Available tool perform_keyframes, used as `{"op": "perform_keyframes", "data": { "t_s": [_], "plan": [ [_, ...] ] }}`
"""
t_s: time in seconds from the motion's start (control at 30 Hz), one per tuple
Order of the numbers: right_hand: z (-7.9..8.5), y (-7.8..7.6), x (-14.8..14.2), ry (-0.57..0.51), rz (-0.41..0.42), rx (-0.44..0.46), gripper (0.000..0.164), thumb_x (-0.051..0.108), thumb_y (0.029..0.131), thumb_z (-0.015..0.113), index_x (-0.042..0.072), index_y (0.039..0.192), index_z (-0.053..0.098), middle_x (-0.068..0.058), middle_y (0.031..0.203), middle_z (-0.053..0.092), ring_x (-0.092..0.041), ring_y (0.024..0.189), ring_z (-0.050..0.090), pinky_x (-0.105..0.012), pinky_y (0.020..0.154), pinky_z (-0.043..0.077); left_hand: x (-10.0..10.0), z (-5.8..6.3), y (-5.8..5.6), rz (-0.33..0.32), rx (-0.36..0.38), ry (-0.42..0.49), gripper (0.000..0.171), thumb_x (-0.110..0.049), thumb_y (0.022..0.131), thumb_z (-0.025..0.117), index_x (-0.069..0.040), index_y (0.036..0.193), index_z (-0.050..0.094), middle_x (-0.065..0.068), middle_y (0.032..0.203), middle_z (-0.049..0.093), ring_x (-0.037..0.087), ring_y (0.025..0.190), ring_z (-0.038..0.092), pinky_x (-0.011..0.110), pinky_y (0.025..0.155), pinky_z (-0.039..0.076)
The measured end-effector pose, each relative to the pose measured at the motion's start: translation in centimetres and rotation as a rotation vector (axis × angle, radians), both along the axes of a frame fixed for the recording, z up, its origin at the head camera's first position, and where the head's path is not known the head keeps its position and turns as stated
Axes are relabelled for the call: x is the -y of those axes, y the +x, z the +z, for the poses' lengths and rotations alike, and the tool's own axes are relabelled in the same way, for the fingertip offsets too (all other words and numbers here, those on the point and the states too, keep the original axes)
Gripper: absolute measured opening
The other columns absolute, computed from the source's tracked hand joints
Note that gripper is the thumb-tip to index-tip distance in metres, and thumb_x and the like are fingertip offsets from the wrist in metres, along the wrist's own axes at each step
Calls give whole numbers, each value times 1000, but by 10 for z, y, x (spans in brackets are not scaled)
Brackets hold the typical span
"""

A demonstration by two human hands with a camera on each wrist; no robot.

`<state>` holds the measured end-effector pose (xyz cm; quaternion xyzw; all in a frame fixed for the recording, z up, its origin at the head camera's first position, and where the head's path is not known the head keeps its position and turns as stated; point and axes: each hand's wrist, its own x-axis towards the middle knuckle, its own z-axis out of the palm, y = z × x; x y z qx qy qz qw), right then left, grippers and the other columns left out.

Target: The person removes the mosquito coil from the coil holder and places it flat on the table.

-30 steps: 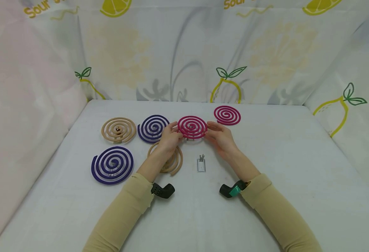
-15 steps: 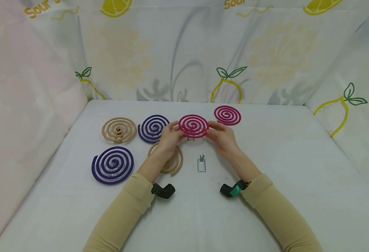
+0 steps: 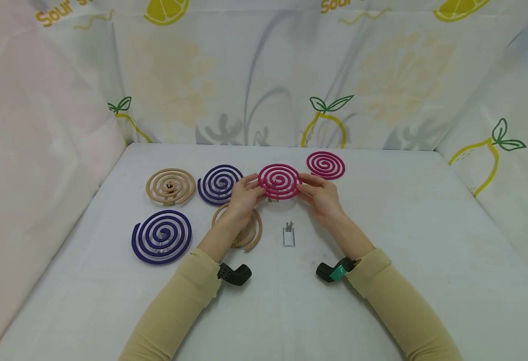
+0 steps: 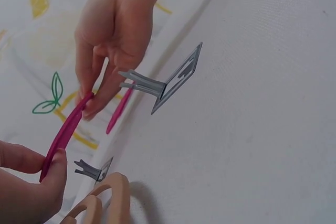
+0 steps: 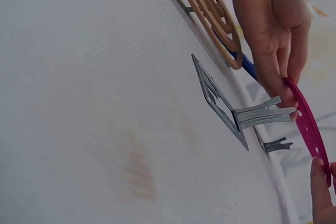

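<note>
While the left hand point(image 3: 244, 199) and right hand point(image 3: 323, 199) pinch the pink coil point(image 3: 279, 181), it lies flat above the stand point(image 4: 94, 172) toward the table's point(image 3: 417, 240) far edge.

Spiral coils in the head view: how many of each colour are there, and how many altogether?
Pink: 2, the held pink coil and the far pink coil
Dark blue: 2, the front blue coil and the back blue coil
Tan: 2, the left tan coil and the partly hidden tan coil
Total: 6

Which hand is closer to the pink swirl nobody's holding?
Right. The right hand is just in front of that pink swirl; the left hand is farther off, to its left.
</note>
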<state>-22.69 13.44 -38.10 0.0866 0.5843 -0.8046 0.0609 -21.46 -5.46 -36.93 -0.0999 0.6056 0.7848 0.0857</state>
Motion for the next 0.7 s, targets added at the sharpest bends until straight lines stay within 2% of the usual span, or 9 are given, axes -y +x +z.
{"op": "perform_keyframes", "data": {
  "t_s": [0.27,0.4,0.53,0.6,0.7],
  "plan": [
    [8,0,-10,65,28,8,42,0,96,61,-3,138,55,-1,111,63,-9,92,63,-22,85,58,-6,-1,1,-10,-27,29,56,11,97,49,4,151,33,25,146,49,32,129,54,39,107,49],
    [13,0,-19,114,31,-13,43,0,95,63,-2,137,56,-2,112,64,-9,90,65,-22,83,59,-11,1,3,-24,-39,23,54,9,97,51,4,149,37,24,143,53,28,119,59,29,93,57],
    [16,2,-27,138,26,-7,44,-1,94,64,-1,137,55,-1,111,64,-9,89,66,-22,83,59,-18,3,4,-25,-46,29,51,9,97,52,4,146,42,24,140,56,22,108,61,20,78,59],
    [17,4,-31,139,21,-9,44,-1,94,64,-2,138,55,-1,110,64,-9,89,65,-22,82,59,-22,4,4,-25,-59,37,50,9,96,53,5,145,43,24,139,56,21,106,61,21,79,59],
    [18,8,-39,131,17,-16,46,-2,94,63,-3,139,53,0,108,64,-9,88,65,-22,81,60,-29,4,4,-14,-74,47,47,10,96,53,6,143,46,25,137,57,21,105,63,28,88,59]
  ]
}}
